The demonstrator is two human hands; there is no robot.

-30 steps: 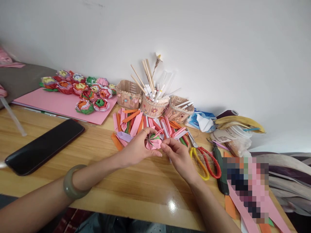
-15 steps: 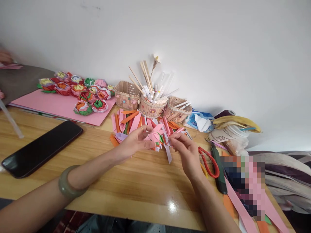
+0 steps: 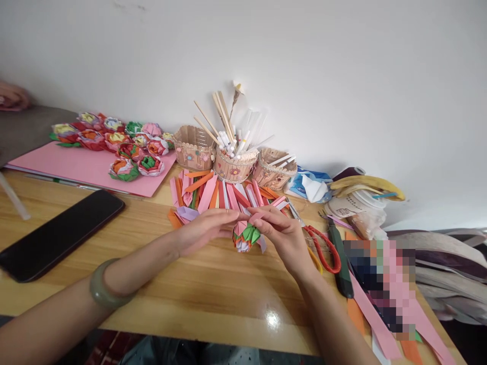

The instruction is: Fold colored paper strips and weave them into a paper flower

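Between my hands hangs a folded-paper flower (image 3: 243,242) in pink, green, orange and white, its tip pointing down. My right hand (image 3: 283,233) pinches a pink petal at the flower's top between thumb and fingers. My left hand (image 3: 207,228) is open beside it, fingers stretched out flat towards the top of the flower. Whether its fingertips touch the paper I cannot tell. Behind the hands lie folded paper strips (image 3: 208,195) in pink, orange, red and lilac.
Finished paper flowers (image 3: 151,165) sit on pink sheets (image 3: 95,165) at the left, behind a black phone (image 3: 63,233). Decorated baskets (image 3: 194,154) stand along the wall. Red-handled scissors (image 3: 323,251), a green cutter (image 3: 340,263) and a lidded cup (image 3: 355,203) are at the right.
My left hand has let go of the flower and straightened its fingers. My right hand has moved in and gripped a petal. The flower has turned, its tip now facing down.
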